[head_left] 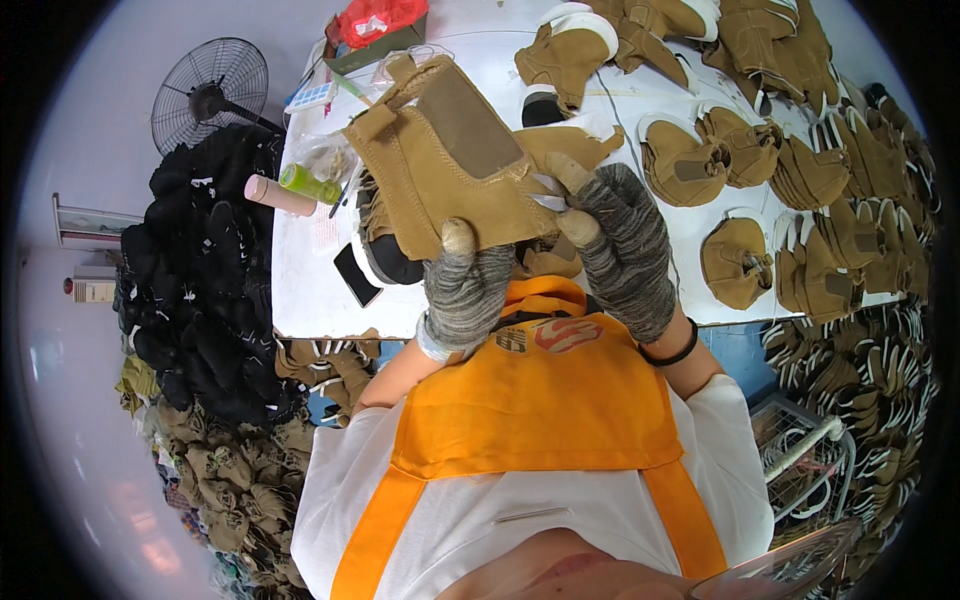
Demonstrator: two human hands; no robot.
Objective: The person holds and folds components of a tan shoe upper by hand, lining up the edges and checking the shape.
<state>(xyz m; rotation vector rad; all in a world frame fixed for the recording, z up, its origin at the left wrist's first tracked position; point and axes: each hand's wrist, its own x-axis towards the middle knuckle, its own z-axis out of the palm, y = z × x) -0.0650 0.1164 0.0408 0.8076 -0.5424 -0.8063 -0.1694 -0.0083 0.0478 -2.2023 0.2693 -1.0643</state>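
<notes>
Orange apron (540,410), white short-sleeved shirt (740,450), grey streaked gloves (632,265), black wristband (682,354).

The left forearm (408,376) slants toward one o'clock, its gloved left hand (466,288) pinching, thumb (458,237) pointing to twelve; the right forearm (695,368) slants toward eleven, the gloved right hand (632,255) curled, fingertips (578,228) toward ten

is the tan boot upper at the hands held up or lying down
Held up: the left hand has the tan boot upper by its lower edge.
</notes>
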